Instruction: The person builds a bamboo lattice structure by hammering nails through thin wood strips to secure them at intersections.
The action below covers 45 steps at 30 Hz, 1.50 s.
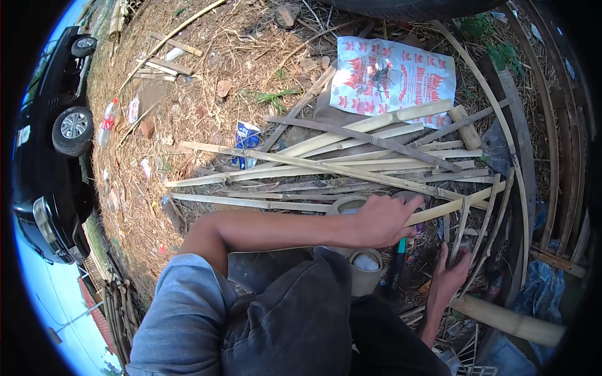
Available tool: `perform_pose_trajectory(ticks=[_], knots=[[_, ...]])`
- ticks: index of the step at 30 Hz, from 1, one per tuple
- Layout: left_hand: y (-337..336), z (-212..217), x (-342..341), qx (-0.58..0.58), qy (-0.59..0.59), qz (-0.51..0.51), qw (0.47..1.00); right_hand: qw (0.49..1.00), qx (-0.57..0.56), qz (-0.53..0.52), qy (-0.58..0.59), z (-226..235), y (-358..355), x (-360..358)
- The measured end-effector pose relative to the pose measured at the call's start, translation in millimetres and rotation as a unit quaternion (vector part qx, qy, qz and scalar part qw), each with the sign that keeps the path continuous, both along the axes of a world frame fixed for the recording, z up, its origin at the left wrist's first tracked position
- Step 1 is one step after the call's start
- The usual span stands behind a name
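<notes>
Left hand (385, 220): reaches across the body and is closed, palm down, over a pale bamboo slat (451, 210), pinning it flat, likely so it cannot shift.
Right hand (453, 271): lower right, fingers wrapped round a thin upright strip (463, 227); the grip looks firm, though the fingertips are hidden.
Slat: a long split length, smooth and yellowish, lying slantwise at the near edge of the pile and running out to the right.
Pile (326, 164): many split bamboo strips, flat and fibrous, laid roughly parallel on the ground, with a few grey weathered sticks crossed over them.
Tape rolls (365, 266): two tan cardboard-cored rolls just below the left hand, close enough to grab.
Culm (508, 321): a whole round bamboo piece, thick and smooth, beside the right forearm.
Sack (389, 76): white woven plastic with red print, spread flat behind the pile.
Ground (188, 113): dry straw, leaves and litter.
Car (53, 125): black, parked at the far left.
</notes>
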<state>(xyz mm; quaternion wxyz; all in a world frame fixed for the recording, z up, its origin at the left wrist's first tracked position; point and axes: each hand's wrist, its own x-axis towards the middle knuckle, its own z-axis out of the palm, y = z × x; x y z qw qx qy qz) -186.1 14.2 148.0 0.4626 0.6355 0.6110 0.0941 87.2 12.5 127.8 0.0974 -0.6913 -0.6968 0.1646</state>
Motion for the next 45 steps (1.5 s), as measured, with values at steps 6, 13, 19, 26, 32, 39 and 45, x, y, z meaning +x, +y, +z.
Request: perform_pose_trajectory(ticks=[6,13,19,26,32,39,45], knots=[[-103.8,33.7,-89.1,-0.427,-0.147,0.190,0.872,0.997,-0.044,0.002,0.055,-27.0,32.3,-9.8],[-121.0,48.9,-82.0,-0.323,-0.006,0.166,0.932,0.990,0.082,0.074,0.087,-38.5,25.9,-14.5],[-127.2,59.2,-98.4,-0.379,0.010,0.164,0.910,0.985,0.110,0.093,0.095,-38.4,15.8,-21.6],[-170.8,38.0,-98.1,-0.331,0.029,0.162,0.929,0.984,0.104,0.105,0.097,-41.3,1.7,-9.5],[-188.5,18.9,-112.6,-0.233,0.067,0.307,0.920,0.978,0.143,-0.135,0.075,16.7,-49.5,19.3],[-188.3,13.9,-106.9,-0.215,0.069,0.321,0.920,0.820,-0.192,-0.531,0.097,12.4,-248.9,90.4],[-186.6,30.3,-102.7,-0.176,0.099,0.410,0.889,0.879,-0.108,-0.462,0.038,-5.2,-266.6,80.3]])
